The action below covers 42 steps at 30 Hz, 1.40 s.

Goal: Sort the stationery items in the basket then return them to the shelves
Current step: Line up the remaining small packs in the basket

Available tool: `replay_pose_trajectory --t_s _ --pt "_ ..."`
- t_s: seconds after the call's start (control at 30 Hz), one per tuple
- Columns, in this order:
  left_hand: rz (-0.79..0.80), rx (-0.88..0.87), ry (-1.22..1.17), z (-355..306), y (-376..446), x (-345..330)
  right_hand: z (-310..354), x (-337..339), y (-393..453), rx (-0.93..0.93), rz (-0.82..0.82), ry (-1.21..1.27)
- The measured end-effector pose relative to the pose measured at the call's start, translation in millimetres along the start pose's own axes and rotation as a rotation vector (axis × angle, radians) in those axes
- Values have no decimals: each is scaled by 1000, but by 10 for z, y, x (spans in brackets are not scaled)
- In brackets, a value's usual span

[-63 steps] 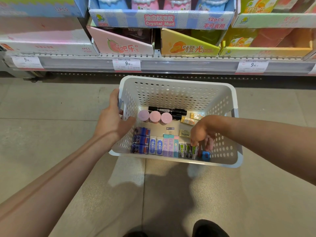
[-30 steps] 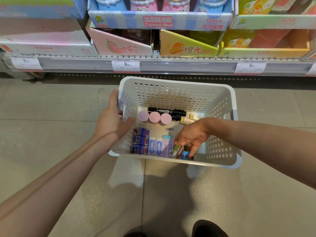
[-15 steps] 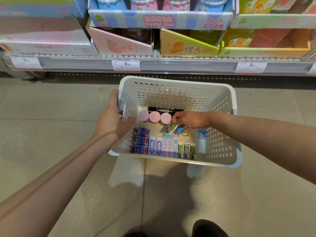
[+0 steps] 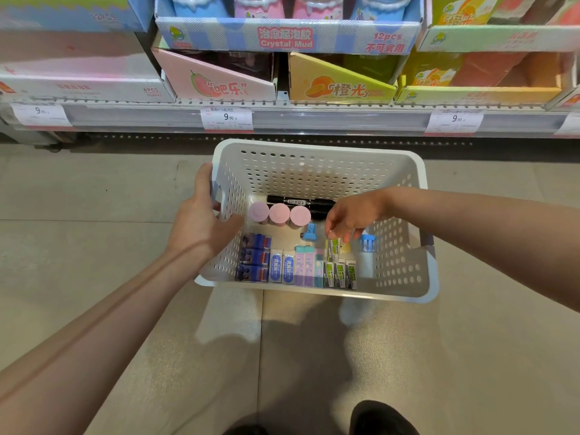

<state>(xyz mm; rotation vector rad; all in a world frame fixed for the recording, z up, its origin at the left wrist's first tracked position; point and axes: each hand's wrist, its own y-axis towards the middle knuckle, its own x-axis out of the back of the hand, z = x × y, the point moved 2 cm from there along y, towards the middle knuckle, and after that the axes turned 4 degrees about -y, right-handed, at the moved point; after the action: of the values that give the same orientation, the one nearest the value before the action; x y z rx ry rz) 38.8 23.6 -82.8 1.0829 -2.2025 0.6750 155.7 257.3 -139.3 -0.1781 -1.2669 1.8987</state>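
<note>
A white perforated basket (image 4: 317, 171) is held over the floor, with my left hand (image 4: 204, 221) gripping its left rim. My right hand (image 4: 353, 216) reaches inside, fingertips pointing down and pinching the top of a green-and-black eraser (image 4: 333, 247). This eraser stands just behind a row of three matching erasers (image 4: 340, 274). Along the front also lie dark blue erasers (image 4: 254, 255), blue-white erasers (image 4: 282, 266) and pastel erasers (image 4: 304, 265). Three pink-capped tubs (image 4: 279, 212) and black markers (image 4: 299, 201) sit at the back. Two blue sharpeners (image 4: 310, 232) (image 4: 367, 243) lie loose.
A shop shelf edge with price tags (image 4: 227, 118) runs just beyond the basket. Above it stand display boxes, one marked Crystal Mud (image 4: 285, 39). Grey floor tiles lie below, and my dark shoe (image 4: 379, 419) shows at the bottom.
My right hand picked a green eraser from the front, lifted it toward the pink tubs, then lowered it behind the green row. The left hand has not moved.
</note>
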Motion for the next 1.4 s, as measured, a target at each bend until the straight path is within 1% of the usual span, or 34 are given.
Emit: replay_pose_trajectory --t_s 0.23,0.63,0.87,1.17,1.4 --pt "-4 -7 6 -11 -8 -2 -164 -42 102 -67 7 8" --pt "-44 -1 -18 41 -25 15 -219 -39 207 -157 36 -247" --pt "-63 30 -9 56 -46 15 -248 -135 223 -215 -32 -349" --pt "-63 39 -6 76 -26 13 -273 -184 219 -228 -83 -432" --pt "-60 57 2 81 -12 0 -246 -312 261 -232 -124 -609"
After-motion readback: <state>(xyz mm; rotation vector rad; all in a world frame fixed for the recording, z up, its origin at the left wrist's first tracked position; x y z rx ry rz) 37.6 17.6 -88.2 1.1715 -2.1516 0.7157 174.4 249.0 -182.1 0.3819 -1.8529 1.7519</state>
